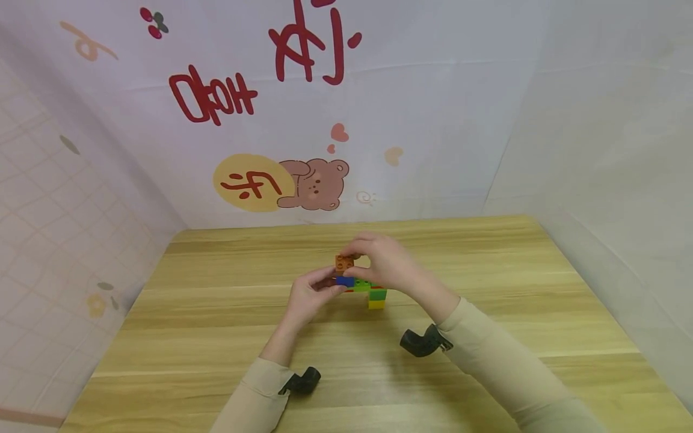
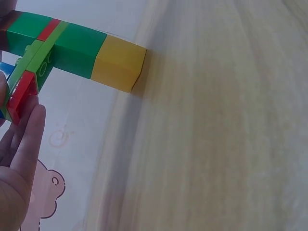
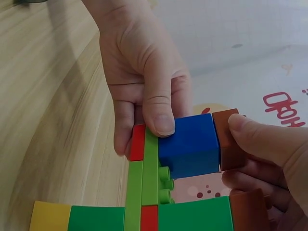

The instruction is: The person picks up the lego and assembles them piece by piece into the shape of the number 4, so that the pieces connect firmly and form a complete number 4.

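Note:
A toy-brick structure stands on the table: a yellow brick (image 2: pixel 119 62) at its foot, green bricks (image 3: pixel 195 215) above, and light-green bricks (image 3: pixel 150 175) reaching sideways with red pieces. On that side arm sits a blue brick (image 3: pixel 188 144). My left hand (image 1: pixel 308 297) grips the arm's end, thumb on the blue brick and fingers under a red brick (image 3: pixel 137 142). With thumb and fingers, my right hand (image 1: pixel 384 261) pinches a brown brick (image 3: pixel 225 137) on top of the blue one; whether it is fully seated I cannot tell. Another brown brick (image 3: pixel 249 211) tops the green column.
The wooden table (image 1: pixel 227 258) extends around the structure to a white printed backdrop (image 1: pixel 433 132) behind and at both sides. Dark wrist-camera mounts (image 1: pixel 422 341) stick out from both sleeves above the tabletop.

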A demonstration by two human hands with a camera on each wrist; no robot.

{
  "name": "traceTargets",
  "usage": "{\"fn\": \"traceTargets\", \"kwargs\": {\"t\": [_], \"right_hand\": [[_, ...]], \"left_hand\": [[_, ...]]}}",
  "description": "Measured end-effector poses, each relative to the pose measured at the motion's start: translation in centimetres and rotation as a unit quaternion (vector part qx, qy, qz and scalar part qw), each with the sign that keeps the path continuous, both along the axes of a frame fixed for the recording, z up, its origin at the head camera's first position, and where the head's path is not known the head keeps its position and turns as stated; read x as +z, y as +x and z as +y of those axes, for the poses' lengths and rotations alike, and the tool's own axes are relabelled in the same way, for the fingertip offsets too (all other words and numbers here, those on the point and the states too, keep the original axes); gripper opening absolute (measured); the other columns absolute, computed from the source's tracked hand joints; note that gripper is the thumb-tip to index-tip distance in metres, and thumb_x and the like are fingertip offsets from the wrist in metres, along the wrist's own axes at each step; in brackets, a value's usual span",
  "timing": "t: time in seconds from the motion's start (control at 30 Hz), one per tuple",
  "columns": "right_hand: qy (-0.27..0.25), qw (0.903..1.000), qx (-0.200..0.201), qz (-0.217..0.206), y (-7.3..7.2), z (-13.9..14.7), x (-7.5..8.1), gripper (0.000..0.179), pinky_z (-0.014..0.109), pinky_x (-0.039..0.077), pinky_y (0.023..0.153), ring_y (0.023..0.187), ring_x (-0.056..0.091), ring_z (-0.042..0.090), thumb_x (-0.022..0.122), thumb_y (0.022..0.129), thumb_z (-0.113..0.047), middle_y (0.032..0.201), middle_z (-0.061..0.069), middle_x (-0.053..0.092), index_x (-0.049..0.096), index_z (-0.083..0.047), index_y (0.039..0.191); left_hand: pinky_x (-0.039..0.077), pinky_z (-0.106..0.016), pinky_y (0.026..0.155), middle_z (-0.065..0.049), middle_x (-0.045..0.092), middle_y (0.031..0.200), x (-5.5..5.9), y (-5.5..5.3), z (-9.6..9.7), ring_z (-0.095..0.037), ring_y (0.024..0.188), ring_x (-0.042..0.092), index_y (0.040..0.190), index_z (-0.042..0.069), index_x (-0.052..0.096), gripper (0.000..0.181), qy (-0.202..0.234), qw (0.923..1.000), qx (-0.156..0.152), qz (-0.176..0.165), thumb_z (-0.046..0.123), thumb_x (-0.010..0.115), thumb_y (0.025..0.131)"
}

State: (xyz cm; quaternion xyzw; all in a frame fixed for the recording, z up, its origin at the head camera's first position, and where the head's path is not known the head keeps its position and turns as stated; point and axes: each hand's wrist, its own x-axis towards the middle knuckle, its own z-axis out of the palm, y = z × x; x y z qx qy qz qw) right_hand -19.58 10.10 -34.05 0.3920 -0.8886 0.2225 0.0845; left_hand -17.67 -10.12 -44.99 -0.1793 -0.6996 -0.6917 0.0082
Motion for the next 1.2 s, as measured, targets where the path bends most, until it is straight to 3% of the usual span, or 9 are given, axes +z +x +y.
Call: {"fn": "traceTargets", "kwargs": {"t": [0.53,0.8,1.2], "right_hand": [[0.011,0.9998,0.010,0.010,-0.34,0.04,-0.27,0.030,0.029,0.053,0.080,0.091,0.064,0.013,0.081,0.085,-0.030,0.102,-0.003,0.069,0.075,-0.013,0.109],[0.006,0.9997,0.016,0.016,-0.28,0.04,-0.28,0.029,0.029,0.053,0.081,0.091,0.064,0.013,0.081,0.085,-0.029,0.101,-0.002,0.069,0.074,-0.012,0.108],[0.011,0.9998,0.015,-0.003,-0.36,0.55,-0.13,0.033,0.032,0.053,0.083,0.096,0.065,0.017,0.080,0.086,-0.028,0.107,0.000,0.069,0.073,-0.011,0.113]], "left_hand": [[0.057,-0.028,0.079,-0.024,0.067,0.115,-0.06,0.08,0.07,-0.042,0.098,0.066,0.124,-0.006,0.065,0.039,-0.006,0.9998,0.010,0.018,-0.004,0.073,0.086],[0.057,-0.030,0.080,-0.022,0.068,0.115,-0.10,0.13,0.22,-0.029,0.096,0.069,0.125,-0.005,0.066,0.038,0.000,0.9998,0.002,0.022,-0.003,0.072,0.087],[0.057,-0.030,0.081,-0.020,0.068,0.115,0.15,0.11,0.32,-0.029,0.097,0.068,0.125,-0.002,0.067,0.039,-0.029,0.9994,0.017,-0.009,0.001,0.075,0.087]]}}
